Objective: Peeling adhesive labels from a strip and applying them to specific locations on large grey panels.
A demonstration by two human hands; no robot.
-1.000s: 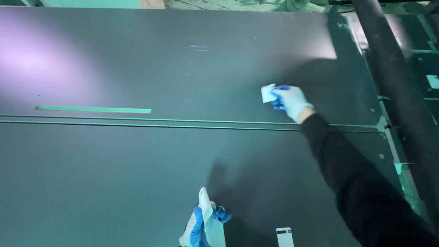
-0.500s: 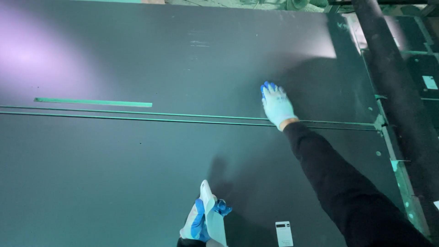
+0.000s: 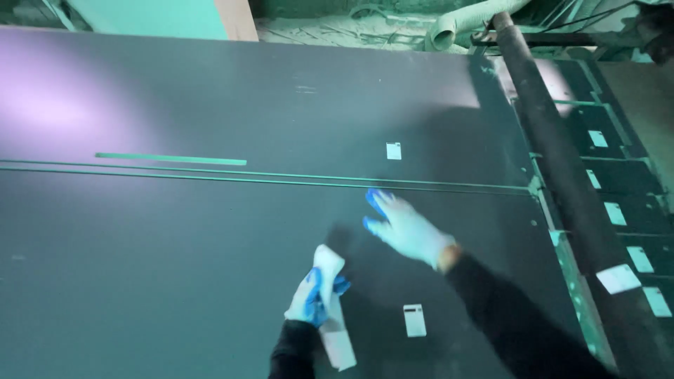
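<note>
Low in the centre of the frame, the left hand (image 3: 314, 298), gloved in white and blue, is closed around a white strip of labels (image 3: 332, 309) that trails down to the bottom edge. The right hand (image 3: 407, 228) stretches up and left from its dark sleeve, fingers spread and flat over the dark panel (image 3: 175, 267), holding nothing. One small white label (image 3: 394, 151) sits above it, another (image 3: 415, 320) lies below, near the sleeve.

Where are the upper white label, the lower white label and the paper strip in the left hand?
upper white label (image 3: 394, 151), head view, its middle.
lower white label (image 3: 415, 320), head view, its middle.
paper strip (image 3: 338, 342), head view, its lower end.
</note>
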